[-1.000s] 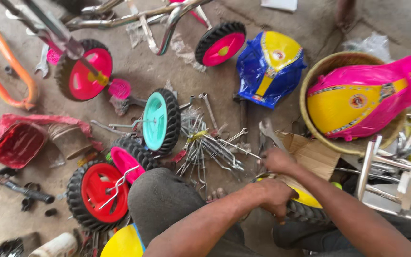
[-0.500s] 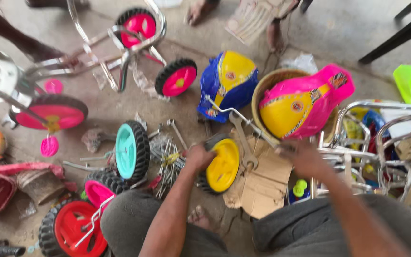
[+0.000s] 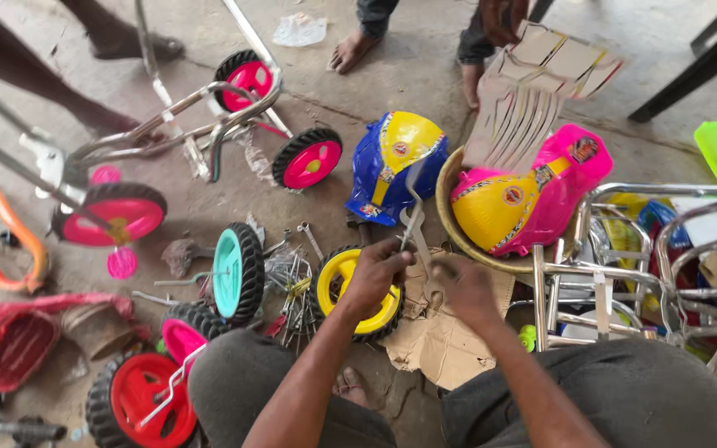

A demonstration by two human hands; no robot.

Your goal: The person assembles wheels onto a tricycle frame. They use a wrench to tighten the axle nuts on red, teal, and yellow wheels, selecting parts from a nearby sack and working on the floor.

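Observation:
My left hand [image 3: 375, 274] grips the lower end of a thin silver metal fork bracket [image 3: 414, 207] that stands up towards a blue and yellow toy body shell [image 3: 396, 162]. My right hand [image 3: 464, 290] is closed at the base of the same bracket, just right of the left hand; what its fingers pinch is hidden. Under both hands stands a yellow-hubbed black wheel [image 3: 348, 290] beside torn brown cardboard [image 3: 433, 340] on the concrete floor. My knees are at the bottom edge.
A pink and yellow shell [image 3: 524, 203] lies in a round basket [image 3: 450, 228]. Chrome frames [image 3: 616, 274] crowd the right, a tricycle frame with pink wheels [image 3: 209, 133] the left. Teal [image 3: 234, 274] and red [image 3: 147, 398] wheels and loose rods [image 3: 292, 290] lie near. Another person's feet [image 3: 350, 54] stand at the top.
My view has swung right and up. My hands have come together over the yellow wheel, and the silver bracket now stands between them.

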